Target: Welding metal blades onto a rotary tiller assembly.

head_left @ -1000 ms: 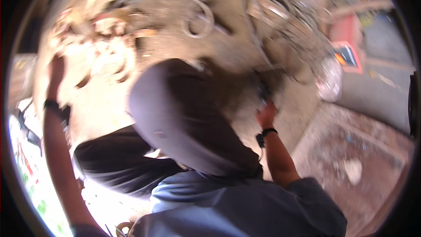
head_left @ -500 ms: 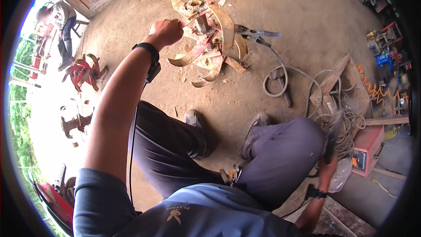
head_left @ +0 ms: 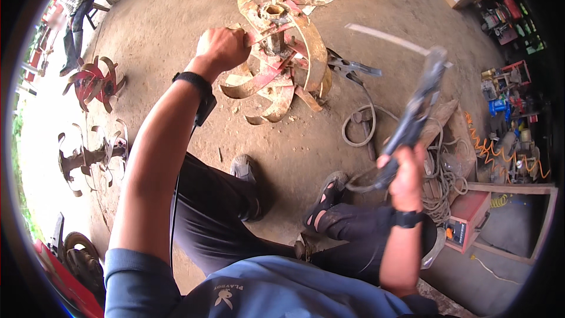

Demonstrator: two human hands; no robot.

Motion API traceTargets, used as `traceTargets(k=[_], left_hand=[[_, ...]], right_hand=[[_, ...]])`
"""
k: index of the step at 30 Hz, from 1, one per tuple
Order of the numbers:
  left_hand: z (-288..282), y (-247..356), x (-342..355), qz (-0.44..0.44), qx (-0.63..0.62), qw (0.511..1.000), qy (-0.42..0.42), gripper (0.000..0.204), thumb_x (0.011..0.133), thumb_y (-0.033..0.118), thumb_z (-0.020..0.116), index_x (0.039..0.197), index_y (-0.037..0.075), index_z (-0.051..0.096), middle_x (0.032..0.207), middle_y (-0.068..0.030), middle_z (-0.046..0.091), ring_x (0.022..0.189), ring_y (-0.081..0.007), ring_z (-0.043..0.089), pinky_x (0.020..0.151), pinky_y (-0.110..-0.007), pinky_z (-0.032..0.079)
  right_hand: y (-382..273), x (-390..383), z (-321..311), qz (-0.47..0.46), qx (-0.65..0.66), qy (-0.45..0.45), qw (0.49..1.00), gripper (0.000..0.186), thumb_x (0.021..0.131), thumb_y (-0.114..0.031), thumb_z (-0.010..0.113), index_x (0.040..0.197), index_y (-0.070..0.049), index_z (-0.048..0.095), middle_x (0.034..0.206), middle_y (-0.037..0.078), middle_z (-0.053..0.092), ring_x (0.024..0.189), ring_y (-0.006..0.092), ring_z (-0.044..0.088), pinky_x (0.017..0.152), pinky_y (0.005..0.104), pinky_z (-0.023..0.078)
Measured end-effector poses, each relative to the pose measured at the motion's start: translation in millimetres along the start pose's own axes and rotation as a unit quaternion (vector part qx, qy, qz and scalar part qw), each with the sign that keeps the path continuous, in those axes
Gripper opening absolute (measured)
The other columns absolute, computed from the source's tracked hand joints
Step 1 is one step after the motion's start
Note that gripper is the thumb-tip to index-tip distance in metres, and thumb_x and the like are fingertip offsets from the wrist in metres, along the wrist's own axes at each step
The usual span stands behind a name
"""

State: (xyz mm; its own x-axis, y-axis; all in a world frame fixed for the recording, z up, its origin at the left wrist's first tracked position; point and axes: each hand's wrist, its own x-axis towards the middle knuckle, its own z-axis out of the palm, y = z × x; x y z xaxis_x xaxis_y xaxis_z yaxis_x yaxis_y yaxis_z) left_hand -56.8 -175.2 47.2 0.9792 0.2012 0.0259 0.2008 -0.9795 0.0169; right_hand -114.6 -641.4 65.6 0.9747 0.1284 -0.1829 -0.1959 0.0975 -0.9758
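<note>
Your left hand (head_left: 222,49) is closed in a fist around the outer end of a blade (head_left: 268,35) on the bladed rotor (head_left: 275,42). The rotor stands hub-up on the floor (head_left: 288,147), ahead of your feet; this grip probably steadies it, and the upright stance presumably leaves the curved blades accessible all around. Your right hand (head_left: 406,171) is wrapped around the handle of the electrode holder (head_left: 419,99), which angles upward, its rod (head_left: 388,38) pointing toward the rotor but well apart from it. Holding it by the handle places your fingers away from the rod. The cable clamp (head_left: 356,68) lies beside the rotor, likely for electrical contact; whether it bites metal cannot be told. The hammer (head_left: 367,123) rests near the cable loop, seemingly within reach.
</note>
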Motion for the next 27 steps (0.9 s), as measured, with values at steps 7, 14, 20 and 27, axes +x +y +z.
traceTargets(k=[7,14,20,27], left_hand=[[7,-9,-5,-0.001,-0.014,1.0,0.027,0.024,0.096,0.031,0.064,0.098,0.009,0.071,0.085,-0.0208,0.074,0.084,-0.0444,0.073,0.077,-0.054,0.058],[19,-37,-12,0.091,-0.009,0.994,0.064,0.017,0.083,0.024,0.073,0.088,0.01,0.065,0.074,-0.017,0.069,0.074,-0.041,0.07,0.072,-0.052,0.056],[24,-39,-7,0.12,-0.017,0.987,0.104,0.009,0.084,0.018,0.067,0.086,0.009,0.067,0.074,-0.0178,0.071,0.075,-0.0395,0.072,0.071,-0.05,0.057],[18,-32,0,0.122,-0.013,0.988,0.096,0.016,0.092,0.023,0.066,0.088,0.008,0.071,0.076,-0.0181,0.072,0.078,-0.0394,0.073,0.072,-0.05,0.058]], right_hand=[[65,3,37,0.052,0.1,-0.086,0.99,0.032,0.094,-0.019,0.085,0.111,-0.004,0.063,0.088,0.006,0.066,0.066,0.0156,0.064,0.057,0.0334,0.056],[75,31,51,0.076,0.029,-0.121,0.989,0.026,0.097,-0.019,0.083,0.105,-0.004,0.063,0.079,0.006,0.067,0.061,0.0162,0.065,0.056,0.0322,0.055],[83,37,78,0.077,-0.023,-0.121,0.989,0.014,0.101,-0.009,0.074,0.103,-0.004,0.061,0.076,0.007,0.065,0.059,0.0164,0.063,0.056,0.033,0.055],[74,48,83,0.059,-0.045,-0.076,0.994,0.008,0.101,-0.001,0.068,0.1,-0.003,0.061,0.075,0.007,0.065,0.058,0.0162,0.063,0.056,0.0335,0.055]])
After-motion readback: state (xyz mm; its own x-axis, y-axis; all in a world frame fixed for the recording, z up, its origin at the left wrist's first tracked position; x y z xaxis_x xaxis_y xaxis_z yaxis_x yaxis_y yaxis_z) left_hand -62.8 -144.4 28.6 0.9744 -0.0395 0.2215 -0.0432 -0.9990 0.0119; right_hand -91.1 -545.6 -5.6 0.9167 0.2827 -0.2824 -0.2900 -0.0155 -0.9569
